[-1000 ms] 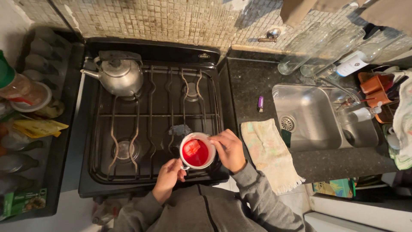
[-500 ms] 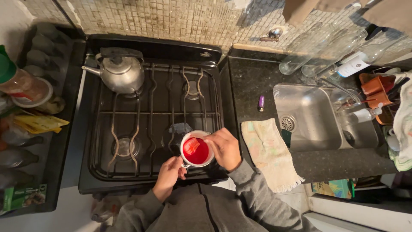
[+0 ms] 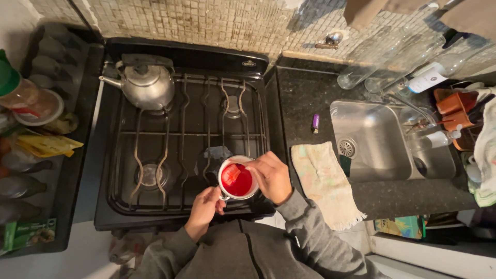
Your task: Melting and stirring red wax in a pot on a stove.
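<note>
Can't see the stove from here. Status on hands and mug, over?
Left hand grips the handle of the white mug of red liquid. Right hand pinches at its rim. Kettle on far burner, well apart.

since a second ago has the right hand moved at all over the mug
Yes, slightly. The right hand has slid left over the rim of the white mug, away from the cloth on the counter.

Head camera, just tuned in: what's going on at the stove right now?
A person in a grey sweater holds a white mug of red liquid over the front of the black gas stove. The left hand grips the mug at its handle side; the right hand has its fingertips at the rim. A pale tea bag floats inside. A metal kettle sits on the back left burner, and a cloth lies beside the sink.
</note>
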